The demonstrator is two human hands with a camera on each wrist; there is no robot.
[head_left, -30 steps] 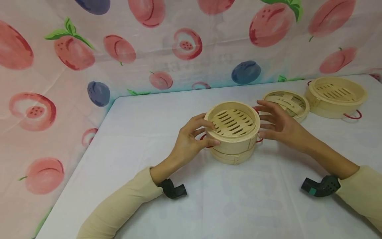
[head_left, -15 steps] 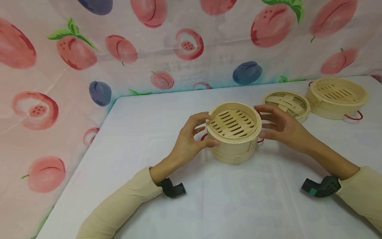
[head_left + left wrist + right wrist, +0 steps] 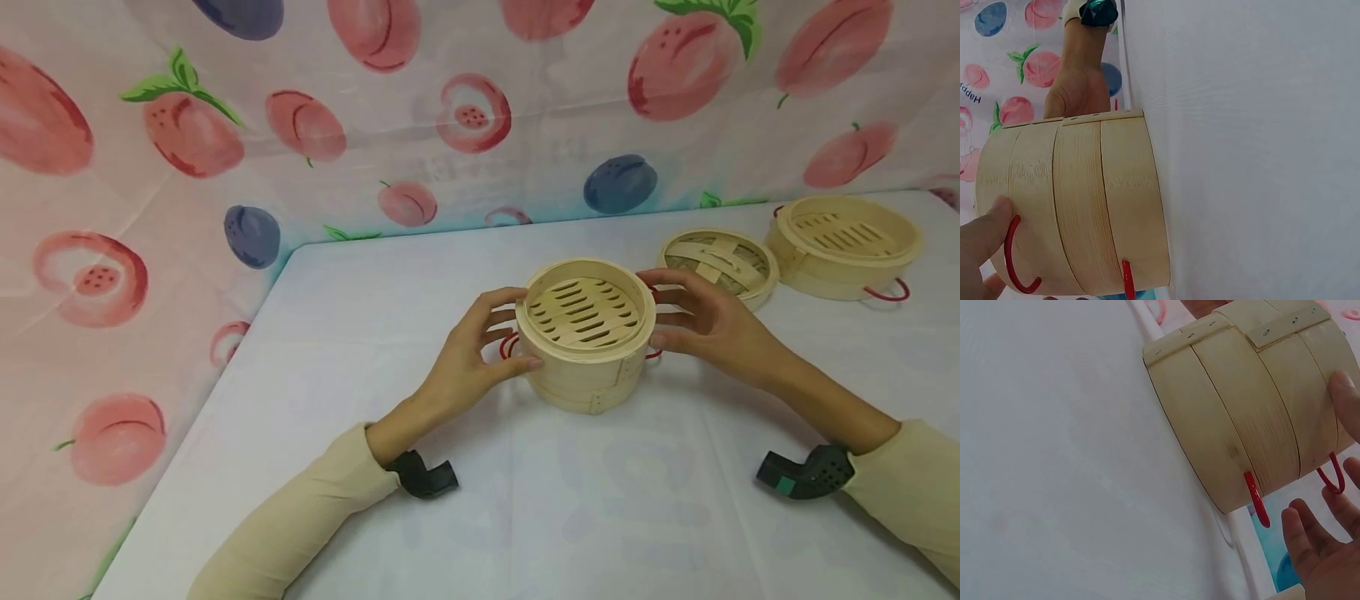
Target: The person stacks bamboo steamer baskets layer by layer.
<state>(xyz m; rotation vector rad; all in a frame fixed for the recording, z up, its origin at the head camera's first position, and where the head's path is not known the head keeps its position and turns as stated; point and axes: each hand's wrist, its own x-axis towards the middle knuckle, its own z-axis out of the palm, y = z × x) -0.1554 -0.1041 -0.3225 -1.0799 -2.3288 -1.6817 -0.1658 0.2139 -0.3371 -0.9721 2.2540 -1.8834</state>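
In the head view, the left hand [image 3: 472,350] has its thumb and fingers spread apart around the left side of a bamboo steamer [image 3: 577,371], while the right hand [image 3: 712,325], its thumb and fingers also apart, is at the right side. The steamer stands upright on a white table [image 3: 360,392], a slotted floor [image 3: 583,312] showing inside its rim. Behind it to the right, a woven lid [image 3: 718,262] sits beside a wider basket [image 3: 825,273], also slotted. In the left wrist view, a left fingertip touches the wall beside a red loop [image 3: 1007,250]; the rest of that hand is mostly cut off. In the right wrist view, the right thumb rests against the upper wall, the other fingers splayed near two red handles [image 3: 1257,500]; how firmly either hand presses, I cannot tell.
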